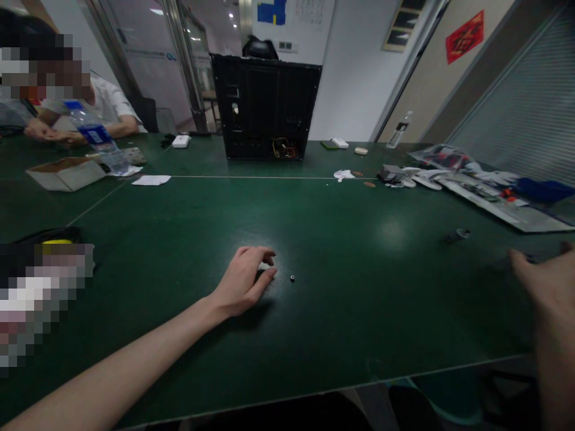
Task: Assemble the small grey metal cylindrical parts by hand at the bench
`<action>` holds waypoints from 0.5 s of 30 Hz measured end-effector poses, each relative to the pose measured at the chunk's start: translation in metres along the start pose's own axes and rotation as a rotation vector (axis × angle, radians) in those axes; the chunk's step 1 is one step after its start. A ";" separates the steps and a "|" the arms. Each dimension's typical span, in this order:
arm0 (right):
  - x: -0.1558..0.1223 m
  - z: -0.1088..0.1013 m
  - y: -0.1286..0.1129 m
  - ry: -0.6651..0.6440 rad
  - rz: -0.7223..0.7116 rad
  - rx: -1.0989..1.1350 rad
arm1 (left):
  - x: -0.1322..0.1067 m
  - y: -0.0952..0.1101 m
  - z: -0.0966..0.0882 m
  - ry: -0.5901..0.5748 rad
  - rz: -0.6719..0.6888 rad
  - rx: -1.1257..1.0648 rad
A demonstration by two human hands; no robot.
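Observation:
My left hand [247, 280] rests at the middle of the green table [323, 323], its fingers loosely bent and thumb apart, holding nothing. Just right of its fingertips lies a tiny dark round part [292, 278] with a pale centre, not touched by the hand. At the right edge, my right hand [545, 278] reaches over the table, partly cut off and blurred, with thumb and a finger spread. A small dark thing [530, 258] shows between them, too blurred to name. Beyond that hand lies a small dark cylindrical piece [457, 236] with a clear ring-like end.
A black computer-case-like panel [267, 108] stands at the back. At left are a water bottle [101, 140], an open carton [67, 175] and a seated person [112, 111]. Gloves and parts lie on a white board [489, 206] at right; another bottle [399, 130] stands behind.

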State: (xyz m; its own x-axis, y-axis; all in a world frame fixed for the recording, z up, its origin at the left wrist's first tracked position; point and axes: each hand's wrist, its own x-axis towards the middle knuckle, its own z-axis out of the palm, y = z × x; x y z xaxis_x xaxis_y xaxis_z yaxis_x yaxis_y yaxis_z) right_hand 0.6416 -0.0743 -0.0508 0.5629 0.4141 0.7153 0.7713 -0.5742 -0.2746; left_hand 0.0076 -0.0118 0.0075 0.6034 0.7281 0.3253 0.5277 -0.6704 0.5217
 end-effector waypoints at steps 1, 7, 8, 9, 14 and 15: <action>0.001 -0.010 -0.021 0.046 -0.002 0.025 | 0.000 0.000 0.000 -0.004 0.001 0.001; -0.017 -0.089 -0.195 -0.234 -0.369 0.311 | 0.002 0.001 0.000 -0.036 -0.020 -0.005; -0.028 -0.101 -0.224 -0.341 -0.460 0.395 | 0.002 0.000 0.000 -0.036 -0.025 -0.007; -0.041 -0.111 -0.250 -0.437 -0.563 0.482 | 0.002 0.000 0.000 -0.033 -0.030 -0.009; -0.103 -0.134 -0.336 -0.771 -1.004 0.741 | 0.003 -0.002 -0.001 -0.022 -0.059 -0.002; -0.112 -0.134 -0.345 -0.832 -1.081 0.749 | 0.003 -0.002 -0.001 -0.020 -0.061 0.003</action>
State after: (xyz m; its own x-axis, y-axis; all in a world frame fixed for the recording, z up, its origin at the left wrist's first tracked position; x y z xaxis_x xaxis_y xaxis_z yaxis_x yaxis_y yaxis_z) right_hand 0.2730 -0.0171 0.0499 -0.5334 0.7899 0.3026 0.7285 0.6108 -0.3102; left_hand 0.0079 -0.0084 0.0080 0.5817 0.7647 0.2772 0.5658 -0.6252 0.5376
